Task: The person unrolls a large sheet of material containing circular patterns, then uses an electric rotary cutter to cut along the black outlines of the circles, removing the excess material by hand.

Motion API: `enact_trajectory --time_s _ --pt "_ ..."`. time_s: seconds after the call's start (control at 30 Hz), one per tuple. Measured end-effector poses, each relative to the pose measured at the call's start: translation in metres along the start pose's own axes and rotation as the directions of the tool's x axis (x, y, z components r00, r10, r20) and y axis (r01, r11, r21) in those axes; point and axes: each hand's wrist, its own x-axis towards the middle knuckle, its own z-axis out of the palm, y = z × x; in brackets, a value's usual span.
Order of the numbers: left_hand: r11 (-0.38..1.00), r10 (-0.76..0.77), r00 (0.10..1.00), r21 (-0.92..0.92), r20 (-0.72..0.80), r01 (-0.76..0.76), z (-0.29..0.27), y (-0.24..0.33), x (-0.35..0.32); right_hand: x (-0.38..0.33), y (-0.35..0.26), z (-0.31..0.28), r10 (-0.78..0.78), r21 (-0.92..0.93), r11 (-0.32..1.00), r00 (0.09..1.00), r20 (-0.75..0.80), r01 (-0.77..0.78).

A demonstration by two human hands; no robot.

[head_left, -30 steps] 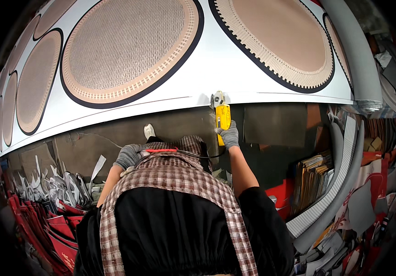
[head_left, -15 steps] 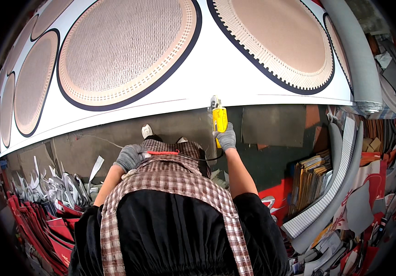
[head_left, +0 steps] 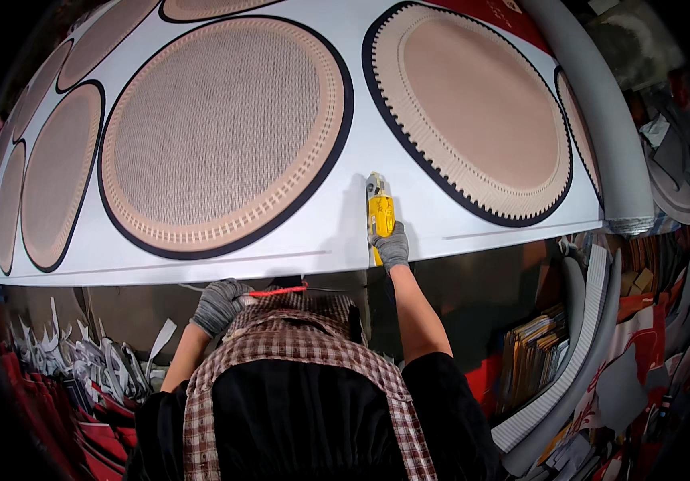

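Note:
My gloved right hand [head_left: 394, 246] is closed round the yellow body of a handheld electric cutter [head_left: 381, 216]. The cutter's metal head lies on a white printed sheet [head_left: 409, 192], between two large round mat designs, and points away from me. Close to the near edge of the sheet, my gloved left hand [head_left: 220, 306] is closed on the cord [head_left: 281, 292], which has a red-wrapped stretch just right of the fingers. From there the dark cord runs toward the cutter. One beige oval design [head_left: 224, 136] with a dark rim lies left of the cutter, another [head_left: 485, 112] with a toothed rim right of it.
A thick grey roll [head_left: 593, 120] lies along the sheet's right side. White offcuts [head_left: 88, 357] and red pieces [head_left: 92, 441] are heaped at lower left. On the right stand stacked boards [head_left: 533, 353], a ribbed strip [head_left: 557, 393] and more scraps.
My right hand has pushed the cutter from the sheet's near edge onto the sheet. The sheet's near edge appears lower in view. My left hand still holds the cord, slightly lower in view.

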Motion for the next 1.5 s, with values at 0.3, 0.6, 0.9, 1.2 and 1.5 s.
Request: enact_trajectory --time_s 0.3,0.6,0.9,1.2,1.5 --pt "0.995 0.102 0.995 -0.001 0.011 -0.102 -0.05 -0.022 0.112 0.117 -0.069 0.017 0.005 0.062 0.998 0.999 0.039 -0.008" --pt "0.979 0.039 0.995 -0.195 -0.087 -0.056 -0.083 -0.012 0.207 0.24 -0.159 0.03 0.011 0.048 0.999 0.995 0.1 -0.016" --pt "0.977 -0.023 0.962 -0.209 -0.271 -0.036 -0.104 -0.007 0.289 0.392 -0.188 0.071 -0.074 -0.03 0.997 0.992 0.101 0.077" --pt "0.931 -0.206 0.923 -0.356 -0.325 0.083 -0.143 -0.018 0.406 0.497 -0.282 0.097 0.032 0.647 0.741 0.971 0.237 -0.182" --pt "0.93 -0.3 0.878 -0.32 -0.373 0.182 -0.167 -0.101 0.537 0.67 -0.324 0.154 -0.192 0.034 0.981 0.975 0.109 0.19"
